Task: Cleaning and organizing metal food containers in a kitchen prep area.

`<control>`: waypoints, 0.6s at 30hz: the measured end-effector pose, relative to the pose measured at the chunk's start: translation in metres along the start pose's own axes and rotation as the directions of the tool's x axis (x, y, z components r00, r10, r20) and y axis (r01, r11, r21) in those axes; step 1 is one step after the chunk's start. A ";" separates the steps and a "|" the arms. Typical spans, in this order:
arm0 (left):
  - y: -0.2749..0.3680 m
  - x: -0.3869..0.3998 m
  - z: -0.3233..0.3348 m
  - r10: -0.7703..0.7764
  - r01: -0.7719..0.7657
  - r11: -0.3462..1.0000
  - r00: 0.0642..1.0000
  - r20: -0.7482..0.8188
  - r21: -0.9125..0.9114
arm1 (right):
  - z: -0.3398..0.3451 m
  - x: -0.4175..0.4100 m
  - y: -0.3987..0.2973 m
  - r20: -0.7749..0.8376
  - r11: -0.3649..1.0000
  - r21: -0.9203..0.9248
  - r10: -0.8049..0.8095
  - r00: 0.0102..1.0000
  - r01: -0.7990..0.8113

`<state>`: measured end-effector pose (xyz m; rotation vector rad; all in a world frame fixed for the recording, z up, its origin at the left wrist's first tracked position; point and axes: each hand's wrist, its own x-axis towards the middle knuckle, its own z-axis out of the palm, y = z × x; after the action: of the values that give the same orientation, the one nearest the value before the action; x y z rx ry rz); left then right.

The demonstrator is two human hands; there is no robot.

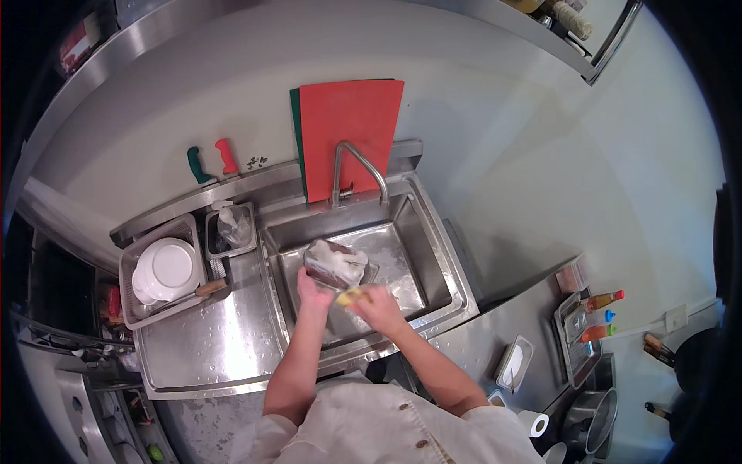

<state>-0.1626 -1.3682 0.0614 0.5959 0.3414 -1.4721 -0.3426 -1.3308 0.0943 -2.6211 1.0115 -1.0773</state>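
Note:
My left hand [313, 291] grips the near left side of a rectangular container [326, 262], tilted over the basin of the stainless steel sink [414, 255]. White suds [346, 265] cover much of the container. In my right hand [377, 309] is a yellow sponge [351, 297], close to the container's near edge; whether it touches is hard to tell. Above the basin's far side arches a metal faucet [362, 159], and no water is seen running from it.
Red and green cutting boards [352, 116] lean behind the faucet. Left of the basin stand a dish basket [200, 243] with white dishes and a wood-handled utensil [210, 287], and a metal pan [253, 229] holding a bottle. Sauce bottles [600, 332] stand at right. A metal shelf [174, 26] spans above.

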 end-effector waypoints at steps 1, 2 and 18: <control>-0.008 -0.001 0.003 0.006 -0.007 1.000 1.000 -0.012 -0.030 | 0.004 -0.010 0.015 -0.118 0.995 -0.001 0.095 0.988 -0.096; -0.016 0.000 0.008 0.011 -0.012 0.998 1.000 -0.025 -0.060 | 0.011 -0.020 0.028 -0.186 0.906 -0.003 0.415 0.891 -0.423; -0.045 0.004 0.005 -0.172 0.170 0.957 0.985 -0.010 0.235 | 0.018 0.017 0.009 -0.041 0.756 0.232 0.636 0.771 -0.612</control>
<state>-0.2071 -1.3738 0.0563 0.7631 0.2145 -1.6963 -0.3270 -1.3502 0.0879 -1.8318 1.5525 -1.0823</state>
